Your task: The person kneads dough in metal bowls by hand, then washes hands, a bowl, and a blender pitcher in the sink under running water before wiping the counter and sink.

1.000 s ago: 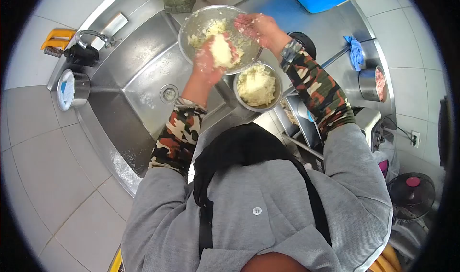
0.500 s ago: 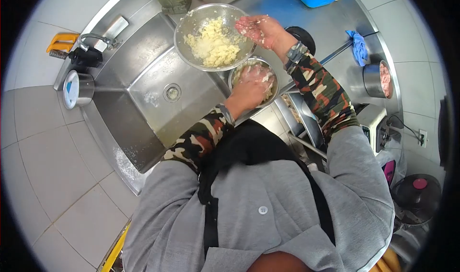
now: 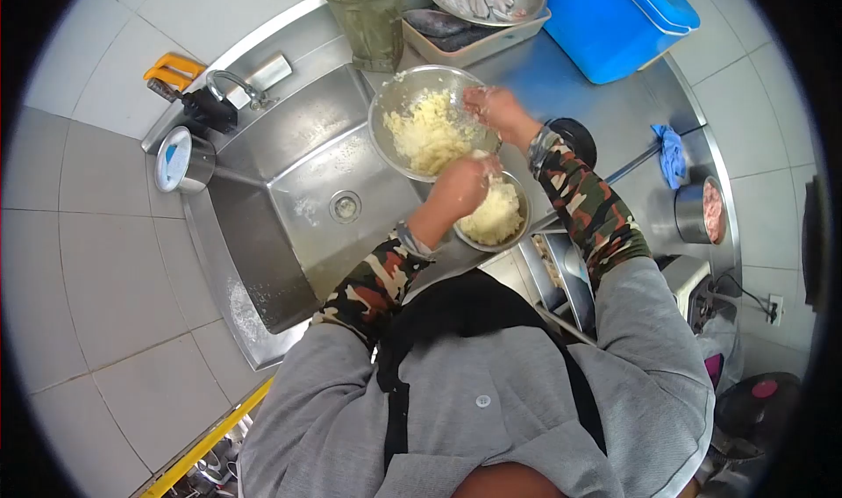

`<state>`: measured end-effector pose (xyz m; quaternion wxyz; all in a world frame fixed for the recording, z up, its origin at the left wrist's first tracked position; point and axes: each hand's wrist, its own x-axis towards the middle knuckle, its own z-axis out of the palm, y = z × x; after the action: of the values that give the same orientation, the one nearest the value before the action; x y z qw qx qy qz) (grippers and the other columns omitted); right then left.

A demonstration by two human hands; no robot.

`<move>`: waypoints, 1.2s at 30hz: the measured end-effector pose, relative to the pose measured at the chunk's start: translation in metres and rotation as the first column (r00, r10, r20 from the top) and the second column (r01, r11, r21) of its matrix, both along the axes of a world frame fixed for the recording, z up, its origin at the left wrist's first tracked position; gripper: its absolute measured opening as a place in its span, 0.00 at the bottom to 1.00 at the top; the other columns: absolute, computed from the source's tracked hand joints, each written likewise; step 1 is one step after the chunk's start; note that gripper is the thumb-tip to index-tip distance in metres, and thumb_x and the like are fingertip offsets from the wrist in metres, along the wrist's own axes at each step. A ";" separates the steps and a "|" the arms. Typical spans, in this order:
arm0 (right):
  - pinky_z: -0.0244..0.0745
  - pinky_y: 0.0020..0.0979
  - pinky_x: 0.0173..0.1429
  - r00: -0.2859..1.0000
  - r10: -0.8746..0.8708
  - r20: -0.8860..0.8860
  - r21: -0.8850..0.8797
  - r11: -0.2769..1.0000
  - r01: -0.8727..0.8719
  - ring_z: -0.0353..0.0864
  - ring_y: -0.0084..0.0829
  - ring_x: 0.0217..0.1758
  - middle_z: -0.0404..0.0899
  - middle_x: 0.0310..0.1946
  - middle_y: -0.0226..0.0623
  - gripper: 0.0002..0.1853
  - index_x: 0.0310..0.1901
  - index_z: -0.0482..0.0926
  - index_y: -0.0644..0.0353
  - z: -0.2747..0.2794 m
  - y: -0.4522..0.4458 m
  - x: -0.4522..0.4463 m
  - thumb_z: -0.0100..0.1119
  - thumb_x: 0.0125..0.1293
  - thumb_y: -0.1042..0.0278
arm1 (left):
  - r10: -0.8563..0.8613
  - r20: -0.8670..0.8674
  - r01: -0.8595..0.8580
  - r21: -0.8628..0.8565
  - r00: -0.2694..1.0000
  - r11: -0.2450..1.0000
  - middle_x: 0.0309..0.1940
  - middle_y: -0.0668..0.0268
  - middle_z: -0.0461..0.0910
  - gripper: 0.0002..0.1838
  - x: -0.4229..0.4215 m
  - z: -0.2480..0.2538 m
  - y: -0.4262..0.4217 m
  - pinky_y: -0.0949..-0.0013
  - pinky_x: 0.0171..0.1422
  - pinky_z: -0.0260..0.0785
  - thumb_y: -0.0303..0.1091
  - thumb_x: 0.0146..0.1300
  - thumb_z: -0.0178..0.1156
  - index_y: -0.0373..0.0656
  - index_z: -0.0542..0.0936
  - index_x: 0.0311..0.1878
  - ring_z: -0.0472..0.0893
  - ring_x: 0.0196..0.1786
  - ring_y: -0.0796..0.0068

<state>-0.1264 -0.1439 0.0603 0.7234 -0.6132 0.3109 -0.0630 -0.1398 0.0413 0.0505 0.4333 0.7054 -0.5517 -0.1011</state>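
A large steel bowl (image 3: 383,147) holds pale yellow crumbly mash (image 3: 430,134) and rests partly over the sink edge. My right hand (image 3: 496,112) is at its right side, fingers apart and reaching over the rim, with bits of mash stuck on them. My left hand (image 3: 463,186) is between this bowl and a smaller steel bowl (image 3: 524,222). Its fingers are curled and smeared with mash; what lies inside them is hidden. More mash (image 3: 493,213) is heaped in the smaller bowl.
A sink (image 3: 298,191) lies left, with a tap (image 3: 237,85) and a steel pot (image 3: 195,160). Behind stand a blender jug (image 3: 367,20), a tray (image 3: 474,52) with a colander (image 3: 484,15), and a blue cooler (image 3: 605,24). A pot of pink meat (image 3: 697,213) stands right.
My left hand has lifted out of the smaller bowl towards the large one, uncovering the mash. My right hand has turned from palm up to reaching over the rim. The view has shifted.
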 end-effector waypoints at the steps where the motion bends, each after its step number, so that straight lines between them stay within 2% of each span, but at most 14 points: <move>1: 0.79 0.34 0.50 1.000 0.003 0.003 -0.002 1.000 -0.003 0.84 0.40 0.42 0.81 0.41 0.47 0.11 0.45 0.77 0.70 -0.015 -0.006 0.008 0.57 0.65 0.71 | 0.113 -0.107 -0.113 0.006 0.988 0.994 0.40 0.50 0.82 0.16 0.009 0.000 0.003 0.58 0.55 0.72 0.25 0.54 0.55 0.46 0.84 0.45 0.80 0.46 0.51; 2: 0.77 0.37 0.51 0.985 0.172 0.005 -0.438 0.886 -0.152 0.83 0.45 0.42 0.81 0.42 0.51 0.13 0.45 0.77 0.69 -0.028 -0.013 0.017 0.59 0.62 0.70 | 0.114 -0.105 -0.114 0.004 0.988 0.993 0.40 0.50 0.82 0.16 0.023 0.001 0.004 0.58 0.55 0.72 0.25 0.54 0.55 0.46 0.84 0.45 0.80 0.46 0.51; 3: 0.76 0.39 0.52 0.946 0.318 -0.067 -0.781 0.573 -0.248 0.82 0.49 0.43 0.81 0.42 0.55 0.15 0.46 0.78 0.69 -0.041 -0.017 0.022 0.60 0.59 0.70 | 0.223 -0.075 -0.227 -0.041 0.972 0.973 0.38 0.50 0.82 0.16 0.043 -0.001 0.004 0.56 0.53 0.72 0.24 0.55 0.54 0.44 0.83 0.46 0.80 0.44 0.49; 7: 0.74 0.43 0.55 0.947 0.320 0.014 -0.918 0.379 -0.115 0.79 0.56 0.48 0.79 0.44 0.62 0.21 0.49 0.78 0.70 -0.053 0.010 0.042 0.62 0.54 0.66 | 0.454 0.031 -0.447 0.247 0.891 0.860 0.44 0.47 0.81 0.21 0.117 -0.013 -0.013 0.55 0.54 0.72 0.21 0.52 0.54 0.41 0.81 0.51 0.80 0.48 0.48; 9: 0.72 0.43 0.57 0.826 0.369 -0.426 -0.785 0.304 -0.540 0.78 0.56 0.49 0.79 0.45 0.60 0.28 0.53 0.76 0.68 -0.057 0.023 0.046 0.66 0.53 0.58 | 0.363 0.165 -0.398 0.340 0.917 0.852 0.41 0.43 0.81 0.18 0.136 -0.033 -0.017 0.53 0.55 0.72 0.24 0.55 0.52 0.38 0.81 0.49 0.81 0.47 0.47; 10: 0.72 0.43 0.57 0.826 0.365 -0.429 -0.787 0.299 -0.540 0.78 0.56 0.49 0.79 0.45 0.60 0.28 0.53 0.76 0.68 -0.043 0.025 0.042 0.66 0.53 0.58 | 0.226 0.375 -0.337 0.264 0.899 0.904 0.44 0.43 0.80 0.19 0.149 -0.063 -0.020 0.54 0.56 0.73 0.25 0.56 0.52 0.35 0.79 0.52 0.80 0.50 0.47; 12: 0.71 0.41 0.61 0.628 0.580 -0.519 -0.632 0.234 -0.739 0.75 0.55 0.56 0.77 0.50 0.61 0.41 0.58 0.70 0.73 0.000 0.037 0.028 0.72 0.46 0.53 | 0.134 0.295 -0.259 0.440 0.946 0.860 0.48 0.43 0.79 0.21 0.155 -0.062 -0.014 0.54 0.59 0.71 0.28 0.56 0.54 0.34 0.78 0.54 0.78 0.54 0.46; 17: 0.67 0.38 0.66 0.677 0.297 -0.673 -0.735 -0.168 -0.657 0.75 0.54 0.57 0.72 0.58 0.58 0.39 0.54 0.75 0.69 -0.055 0.025 0.007 0.76 0.42 0.52 | 0.011 0.267 -0.199 0.686 0.964 0.700 0.56 0.41 0.74 0.27 0.134 -0.035 -0.005 0.56 0.67 0.65 0.38 0.52 0.64 0.34 0.78 0.55 0.69 0.65 0.44; 24: 0.68 0.41 0.63 0.734 0.394 -0.553 -0.782 0.059 -0.621 0.75 0.52 0.57 0.80 0.42 0.58 0.38 0.51 0.73 0.75 -0.068 0.024 0.022 0.75 0.43 0.55 | 0.034 0.140 -0.124 0.713 0.990 0.690 0.60 0.47 0.71 0.36 0.125 -0.059 -0.007 0.53 0.67 0.65 0.46 0.41 0.77 0.37 0.79 0.54 0.69 0.64 0.45; 26: 0.68 0.42 0.62 0.714 0.519 -0.470 -0.805 0.080 -0.588 0.76 0.52 0.55 0.81 0.38 0.56 0.34 0.48 0.76 0.74 -0.070 0.012 0.017 0.74 0.43 0.57 | 0.066 0.381 -0.311 0.629 0.922 0.712 0.55 0.48 0.75 0.31 0.111 -0.016 0.011 0.54 0.62 0.70 0.44 0.43 0.76 0.36 0.80 0.50 0.75 0.59 0.46; 29: 0.68 0.43 0.62 0.683 0.385 -0.620 -0.776 -0.170 -0.608 0.76 0.52 0.54 0.80 0.40 0.56 0.33 0.47 0.77 0.71 -0.066 0.018 0.002 0.76 0.40 0.58 | 0.025 0.420 -0.334 0.682 0.907 0.651 0.53 0.48 0.77 0.27 0.106 0.005 0.018 0.57 0.56 0.74 0.39 0.45 0.74 0.35 0.80 0.49 0.80 0.52 0.48; 32: 0.68 0.44 0.62 0.732 0.464 -0.499 -0.822 0.015 -0.570 0.75 0.54 0.56 0.79 0.46 0.57 0.33 0.46 0.78 0.70 -0.077 0.036 0.018 0.76 0.34 0.64 | 0.239 0.254 -0.349 0.659 0.937 0.666 0.54 0.48 0.77 0.28 0.118 -0.066 -0.003 0.59 0.53 0.75 0.37 0.42 0.76 0.36 0.81 0.48 0.81 0.51 0.50; 35: 0.69 0.43 0.62 0.797 0.448 -0.404 -0.829 0.189 -0.527 0.76 0.55 0.53 0.77 0.49 0.57 0.34 0.48 0.78 0.67 -0.084 0.042 0.023 0.77 0.34 0.65 | 0.065 0.218 -0.203 0.700 0.974 0.685 0.55 0.51 0.77 0.30 0.124 -0.085 -0.020 0.60 0.54 0.75 0.36 0.41 0.76 0.37 0.80 0.51 0.81 0.52 0.52; 36: 0.73 0.41 0.57 0.786 0.472 -0.401 -0.769 0.293 -0.568 0.77 0.54 0.52 0.78 0.48 0.57 0.34 0.50 0.77 0.65 -0.026 0.056 0.014 0.76 0.37 0.67 | 0.007 0.201 -0.151 0.713 0.980 0.685 0.55 0.52 0.77 0.31 0.123 -0.086 -0.019 0.61 0.55 0.75 0.36 0.41 0.76 0.37 0.80 0.51 0.81 0.52 0.53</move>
<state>-0.1127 -0.0878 0.0341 0.2800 -0.9567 0.0544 0.0584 -0.0164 0.0224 -0.0359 0.0716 0.8482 -0.4733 -0.2269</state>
